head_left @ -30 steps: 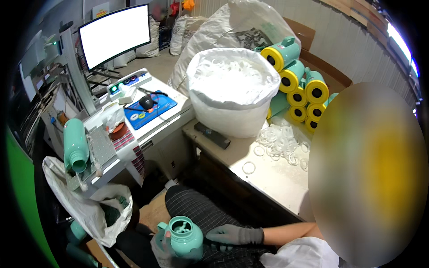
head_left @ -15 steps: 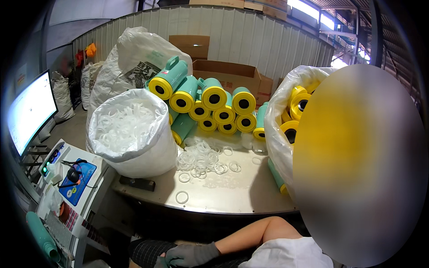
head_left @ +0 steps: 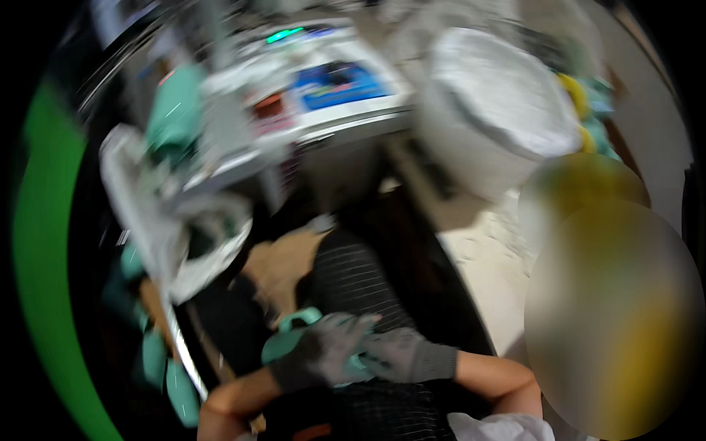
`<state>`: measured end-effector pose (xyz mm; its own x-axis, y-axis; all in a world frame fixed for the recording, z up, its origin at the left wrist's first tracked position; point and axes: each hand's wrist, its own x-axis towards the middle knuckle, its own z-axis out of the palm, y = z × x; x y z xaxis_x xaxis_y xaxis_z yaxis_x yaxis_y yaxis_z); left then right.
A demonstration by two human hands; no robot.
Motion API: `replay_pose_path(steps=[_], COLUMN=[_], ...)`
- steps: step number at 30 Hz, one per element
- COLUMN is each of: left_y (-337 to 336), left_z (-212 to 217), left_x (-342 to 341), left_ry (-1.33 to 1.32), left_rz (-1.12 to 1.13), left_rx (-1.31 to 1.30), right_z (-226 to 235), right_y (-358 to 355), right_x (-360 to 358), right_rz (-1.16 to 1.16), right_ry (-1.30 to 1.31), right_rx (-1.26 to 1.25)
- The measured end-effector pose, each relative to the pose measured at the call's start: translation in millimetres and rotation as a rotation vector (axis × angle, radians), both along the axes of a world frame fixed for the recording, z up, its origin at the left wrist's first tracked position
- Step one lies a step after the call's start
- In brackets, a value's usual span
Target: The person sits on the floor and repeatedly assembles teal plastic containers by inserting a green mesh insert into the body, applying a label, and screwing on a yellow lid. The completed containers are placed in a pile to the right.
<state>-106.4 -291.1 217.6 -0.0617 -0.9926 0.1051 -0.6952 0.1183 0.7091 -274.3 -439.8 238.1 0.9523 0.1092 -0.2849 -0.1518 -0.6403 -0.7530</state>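
Note:
Over my lap, a teal canister [head_left: 283,345] with a loop handle lies low in the head view, smeared by motion. My left hand [head_left: 327,349], in a grey glove, wraps over its body with the fingers bent. Close beside it, my right hand [head_left: 397,354], also gloved in grey, closes on the right part of the same canister. The two hands meet, hiding most of the canister between them. Dark, striped cloth covers my leg [head_left: 357,283] just beyond.
A white sack [head_left: 467,136] of pale rings stands on the worktable [head_left: 478,275], right of a white desk [head_left: 357,125] with a blue mat [head_left: 331,94]. A teal cylinder [head_left: 175,110] is at the desk's left end. More teal pieces [head_left: 180,393] lie lower left. A blurred patch hides the right side.
The view has swung left and down, bringing the desk and my lap inward. My left hand and the teal canister now show clearly; before, mainly my right gloved hand showed.

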Motion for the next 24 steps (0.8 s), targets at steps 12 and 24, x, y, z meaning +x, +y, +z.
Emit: replay_pose_path(steps=[12, 24], left_y=[93, 87], left_z=[20, 42], left_x=[44, 23], left_ry=[0.137, 0.046], left_rz=[0.501, 0.341], left_rx=[-0.143, -0.074], right_z=[28, -62], right_y=[-1, 70], right_x=[1, 289], right_rz=[-0.436, -0.478], right_ry=[-0.835, -1.074], right_rx=[-0.138, 0.214])
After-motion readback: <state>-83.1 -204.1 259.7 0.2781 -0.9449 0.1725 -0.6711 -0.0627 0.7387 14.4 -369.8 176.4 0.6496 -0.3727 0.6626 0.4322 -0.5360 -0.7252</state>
